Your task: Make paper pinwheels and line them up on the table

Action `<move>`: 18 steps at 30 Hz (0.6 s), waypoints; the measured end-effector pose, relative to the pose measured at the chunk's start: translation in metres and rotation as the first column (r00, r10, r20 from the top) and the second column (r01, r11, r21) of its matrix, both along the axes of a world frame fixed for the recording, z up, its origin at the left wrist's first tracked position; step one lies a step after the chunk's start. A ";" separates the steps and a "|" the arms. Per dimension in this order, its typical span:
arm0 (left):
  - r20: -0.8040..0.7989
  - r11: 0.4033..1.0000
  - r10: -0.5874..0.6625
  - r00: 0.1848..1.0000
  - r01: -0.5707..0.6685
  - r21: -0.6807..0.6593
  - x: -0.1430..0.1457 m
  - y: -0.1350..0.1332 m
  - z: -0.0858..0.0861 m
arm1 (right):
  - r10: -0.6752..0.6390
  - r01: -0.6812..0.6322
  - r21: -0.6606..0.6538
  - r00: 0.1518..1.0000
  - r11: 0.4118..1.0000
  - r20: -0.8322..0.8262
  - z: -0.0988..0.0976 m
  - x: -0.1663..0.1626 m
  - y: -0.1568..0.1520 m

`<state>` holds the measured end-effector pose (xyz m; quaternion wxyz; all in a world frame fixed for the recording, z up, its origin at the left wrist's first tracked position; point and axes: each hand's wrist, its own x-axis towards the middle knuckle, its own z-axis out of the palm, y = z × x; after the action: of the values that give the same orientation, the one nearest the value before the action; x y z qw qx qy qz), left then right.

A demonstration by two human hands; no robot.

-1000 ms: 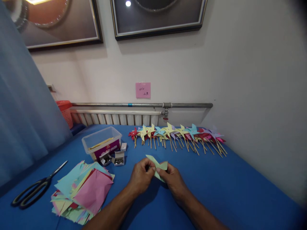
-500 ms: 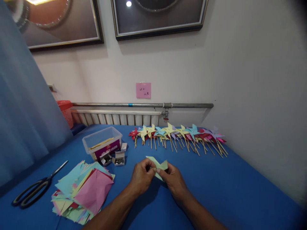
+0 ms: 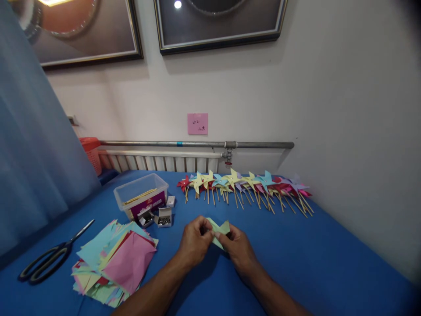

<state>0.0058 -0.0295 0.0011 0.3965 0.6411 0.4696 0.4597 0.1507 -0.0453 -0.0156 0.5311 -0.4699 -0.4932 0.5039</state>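
Soft, even light falls from overhead. A lamp shows as a white glare spot in the glass of the right framed picture (image 3: 219,19) and as a warm glow in the left framed picture (image 3: 82,30). The left hand (image 3: 194,241) and right hand (image 3: 239,248), pinching sharply seen green paper (image 3: 221,228), throw faint shadows on the table (image 3: 329,263). The wide lens bends the pipe (image 3: 197,144), and the top right corner darkens.

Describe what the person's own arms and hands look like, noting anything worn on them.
The left hand and the right hand are bare: no gloves, and no ring or watch can be seen. The left forearm and the right forearm are bare too, with no sleeve reaching into view.
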 end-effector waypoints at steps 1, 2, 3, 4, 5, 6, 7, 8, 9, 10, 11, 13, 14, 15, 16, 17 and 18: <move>0.000 1.000 0.004 1.000 -0.004 -0.003 0.000 0.000 0.000 | -0.006 0.006 0.004 1.000 1.000 0.007 0.000 0.000 0.000; 0.003 1.000 0.006 1.000 -0.006 -0.005 0.000 0.000 0.000 | -0.016 0.016 0.010 1.000 1.000 0.016 0.000 0.000 0.000; 0.009 1.000 0.005 1.000 -0.005 -0.006 0.000 0.000 0.000 | -0.026 0.025 0.017 0.999 1.000 0.028 0.000 0.000 0.000; 0.015 1.000 0.004 1.000 -0.004 -0.005 0.000 0.000 0.000 | -0.034 0.033 0.025 0.999 0.999 0.039 -0.001 0.000 0.000; 0.018 1.000 0.001 1.000 -0.001 -0.002 0.000 0.000 -0.001 | -0.035 0.034 0.031 0.998 0.999 0.047 -0.002 0.000 0.001; 0.017 1.000 -0.002 1.000 0.002 0.002 0.000 0.001 -0.001 | -0.032 0.030 0.034 0.998 0.999 0.050 -0.004 0.000 0.002; 0.014 1.000 -0.005 1.000 0.005 0.008 0.000 0.001 -0.001 | -0.025 0.023 0.036 0.998 0.999 0.049 -0.006 0.000 0.003; 0.012 1.000 -0.009 1.000 0.008 0.013 -0.001 0.001 -0.001 | -0.017 0.015 0.037 0.999 0.999 0.045 -0.007 0.000 0.004; 0.013 1.000 -0.010 1.000 0.009 0.015 -0.001 0.001 -0.001 | -0.011 0.010 0.040 0.999 0.999 0.039 -0.009 0.000 0.004; 0.016 1.000 -0.009 1.000 0.008 0.015 -0.001 0.000 -0.001 | -0.008 0.007 0.043 1.000 0.999 0.031 -0.011 0.000 0.005; 0.023 1.000 -0.006 1.000 0.006 0.015 -0.001 0.000 0.000 | -0.005 0.004 0.046 1.000 0.999 0.025 -0.012 0.000 0.005; 0.042 1.000 0.002 0.999 -0.002 0.009 0.000 -0.001 0.001 | -0.005 0.005 0.049 1.000 0.999 0.018 -0.014 0.000 0.005; 0.052 1.000 0.007 0.999 -0.007 0.003 0.000 -0.001 0.001 | -0.007 0.007 0.048 1.000 0.999 0.013 -0.013 0.000 0.005; 0.064 1.000 0.012 0.998 -0.011 -0.003 0.000 -0.001 0.002 | -0.007 0.007 0.045 1.000 0.999 0.004 -0.013 -0.001 0.004; 0.081 1.000 0.014 0.997 -0.013 -0.012 0.001 0.000 0.002 | -0.005 0.005 0.039 1.000 0.999 -0.012 -0.012 -0.001 0.003; 0.103 1.000 0.017 0.995 -0.014 -0.025 0.001 0.000 0.002 | -0.001 0.002 0.031 0.999 1.000 -0.034 -0.011 -0.001 0.003; 0.133 0.999 0.020 0.991 -0.015 -0.040 0.002 0.001 0.001 | 0.005 -0.004 0.020 0.998 1.000 -0.061 -0.009 -0.001 0.002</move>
<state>0.0077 -0.0286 0.0025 0.4352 0.5969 0.4564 0.4960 0.1495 -0.0435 -0.0247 0.5495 -0.4478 -0.4828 0.5143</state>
